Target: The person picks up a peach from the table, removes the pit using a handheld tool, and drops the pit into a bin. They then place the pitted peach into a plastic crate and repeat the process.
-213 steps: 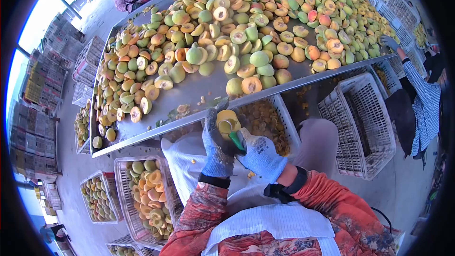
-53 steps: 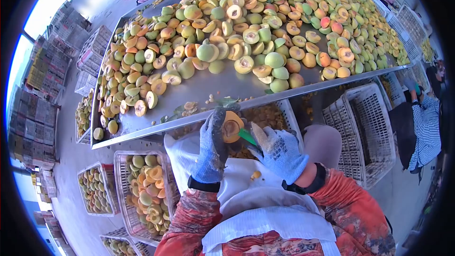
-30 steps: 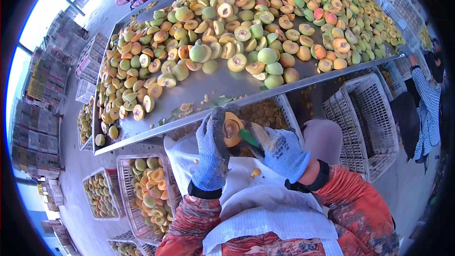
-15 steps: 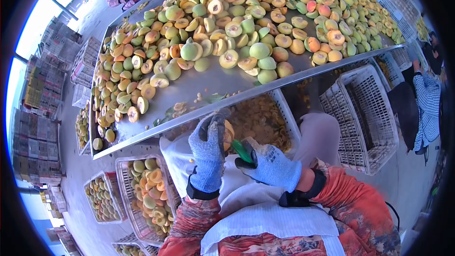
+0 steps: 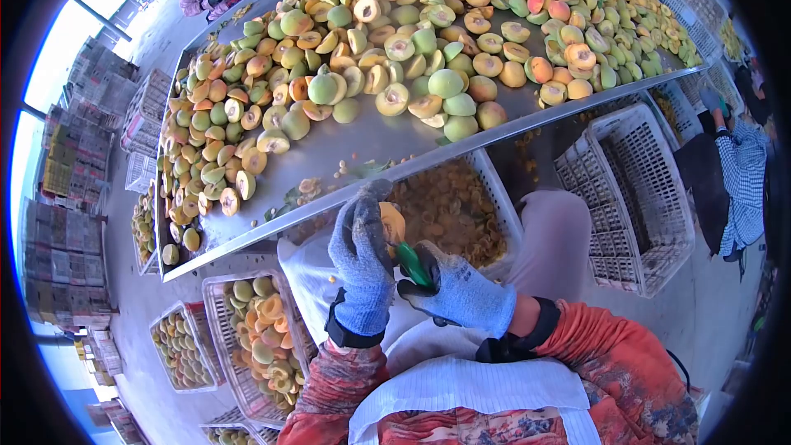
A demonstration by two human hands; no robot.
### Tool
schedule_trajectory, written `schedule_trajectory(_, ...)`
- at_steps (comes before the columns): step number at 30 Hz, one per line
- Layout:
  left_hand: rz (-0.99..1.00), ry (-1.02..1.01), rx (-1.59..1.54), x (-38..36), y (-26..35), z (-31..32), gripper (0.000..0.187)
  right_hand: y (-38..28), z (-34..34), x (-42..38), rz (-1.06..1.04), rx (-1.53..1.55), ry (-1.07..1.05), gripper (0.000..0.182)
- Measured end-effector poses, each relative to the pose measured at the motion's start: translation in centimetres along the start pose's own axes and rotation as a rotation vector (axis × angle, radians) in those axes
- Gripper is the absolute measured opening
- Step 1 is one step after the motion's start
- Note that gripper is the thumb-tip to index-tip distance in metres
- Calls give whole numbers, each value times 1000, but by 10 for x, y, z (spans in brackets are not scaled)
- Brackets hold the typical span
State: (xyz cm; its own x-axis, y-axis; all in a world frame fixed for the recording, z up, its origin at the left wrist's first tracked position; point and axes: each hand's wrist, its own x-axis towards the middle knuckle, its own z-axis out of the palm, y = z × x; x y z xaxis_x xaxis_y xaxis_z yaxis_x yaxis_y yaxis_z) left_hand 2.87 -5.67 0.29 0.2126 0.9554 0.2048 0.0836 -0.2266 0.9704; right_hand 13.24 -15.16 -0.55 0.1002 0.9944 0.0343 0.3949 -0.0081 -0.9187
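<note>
Fruit turned from face-on since earlier | left hand curled round it, bracing | right hand closed on green tool, guiding | near crate, likely catching scraps

The 1 view looks from the wearer's head, forward and steeply down. The apron is closest, at the bottom; the left hand and right hand are near, around the middle. The table spreads beyond them across the top. The very wide, round field bends its edges and reaches distant windows at upper left.
</note>
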Motion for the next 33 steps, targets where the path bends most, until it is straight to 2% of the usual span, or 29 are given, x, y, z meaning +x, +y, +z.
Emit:
schedule_trajectory(1,-45,-31,3,0,4,-1,30,-5,-5,1,125,285,-140,41)
schedule_trajectory(2,-84,-61,4,3,11,-1,29,-13,-17,6,258,362,-241,37)
schedule_trajectory(3,-118,-90,1,8,19,-1,28,-17,-30,12,254,362,-237,37)
schedule_trajectory(4,-473,-153,-145,14,35,-6,27,-19,-41,18,356,520,-388,34)
schedule_trajectory(5,-474,-147,-147,18,33,-10,27,-19,-48,19,461,678,-545,31)
schedule_trajectory(7,-506,-284,-128,25,25,-14,28,-10,-45,21,484,712,-575,27)
schedule_trajectory(9,-447,-272,-56,26,2,-9,26,1,-40,24,493,880,-595,25)
schedule_trajectory(11,-180,-139,-27,22,-20,0,21,29,-23,27,442,860,-562,31)
schedule_trajectory(13,-240,-90,-59,24,-27,2,18,24,-11,30,-223,10,183,38)
schedule_trajectory(14,-267,-54,-133,23,-27,4,18,17,-14,18,37,-216,110,46)
schedule_trajectory(15,-292,-15,-207,23,-24,7,18,17,-9,15,41,-220,117,46)
schedule_trajectory(17,-313,-27,-252,23,-25,10,18,19,3,8,142,-439,57,51)
schedule_trajectory(19,-410,-80,-213,26,-23,11,18,16,-6,8,107,-367,78,49)
schedule_trajectory(21,-440,-128,-184,31,-15,7,17,7,-28,13,263,138,-251,45)
schedule_trajectory(22,-441,-252,-157,35,-12,4,16,0,-35,17,363,213,-338,44)
schedule_trajectory(23,-442,-374,-132,37,-10,1,16,3,-35,18,360,213,-344,44)
schedule_trajectory(26,-346,-249,-87,29,-5,5,15,8,-33,23,285,176,-351,44)
schedule_trajectory(28,-277,-203,-67,25,-6,4,14,-4,-37,25,476,461,-464,35)
schedule_trajectory(29,-272,-193,-72,25,-10,3,14,-3,-36,26,473,461,-465,35)
schedule_trajectory(31,-267,-186,-75,27,-12,1,14,3,-33,24,279,163,-383,39)
schedule_trajectory(32,-373,-242,-80,30,-12,-2,15,6,-32,24,280,163,-383,39)
schedule_trajectory(33,-478,-298,-85,32,-12,-3,17,9,-31,24,348,297,-417,37)
